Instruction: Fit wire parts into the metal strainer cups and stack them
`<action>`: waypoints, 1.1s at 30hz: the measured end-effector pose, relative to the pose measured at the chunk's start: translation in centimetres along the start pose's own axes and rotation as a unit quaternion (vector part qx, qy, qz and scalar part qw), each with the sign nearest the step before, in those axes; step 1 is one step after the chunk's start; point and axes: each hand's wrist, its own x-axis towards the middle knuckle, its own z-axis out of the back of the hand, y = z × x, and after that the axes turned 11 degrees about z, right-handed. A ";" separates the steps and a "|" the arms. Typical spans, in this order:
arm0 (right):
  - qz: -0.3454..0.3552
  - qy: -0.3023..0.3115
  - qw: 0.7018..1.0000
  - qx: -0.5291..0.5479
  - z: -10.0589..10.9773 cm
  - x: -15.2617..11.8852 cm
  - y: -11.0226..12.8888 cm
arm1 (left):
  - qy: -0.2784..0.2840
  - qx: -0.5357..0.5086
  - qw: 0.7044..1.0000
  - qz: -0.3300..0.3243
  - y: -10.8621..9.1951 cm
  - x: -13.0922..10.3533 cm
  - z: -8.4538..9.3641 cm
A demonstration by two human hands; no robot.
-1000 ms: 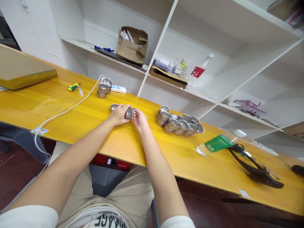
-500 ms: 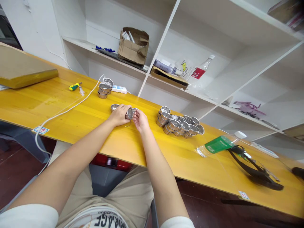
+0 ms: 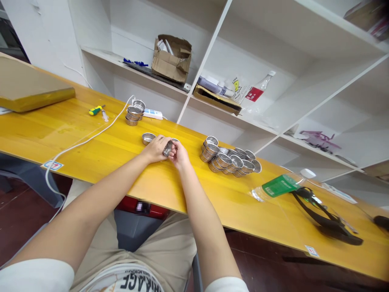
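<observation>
Over the yellow surface [image 3: 103, 148], the left hand [image 3: 155, 149] curls round a metal cup [image 3: 167, 149]; the right hand [image 3: 179, 155] bunches its fingers against it, pinching what I cannot tell; seemingly two-handed adjusting, next needing a steady hold.

The left hand [image 3: 158, 148] and right hand [image 3: 178, 154] are partly hiding a round silver metal cup [image 3: 167, 149]. The left edge is cropping a flat brown box [image 3: 33, 83]. A green-labelled clear plastic bottle [image 3: 280, 185] is bearing illegibly small lettering.
</observation>
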 end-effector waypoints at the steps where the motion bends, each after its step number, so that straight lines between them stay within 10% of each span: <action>1: 0.000 -0.002 1.000 -0.001 0.0 0.0 0.0 | -0.001 0.002 1.000 0.005 0.0 0.0 -0.1; 17: 0.050 -0.021 0.996 -0.075 0.1 0.4 -0.3 | -0.017 0.005 0.999 0.028 0.2 0.0 -0.3; 25: 0.288 -0.082 0.873 -0.386 1.6 0.8 -0.3 | -0.067 -0.027 0.995 0.065 0.3 0.1 0.3; 33: 0.220 -0.131 0.921 -0.293 2.7 2.2 -0.3 | -0.125 -0.068 0.986 0.088 0.5 0.1 1.5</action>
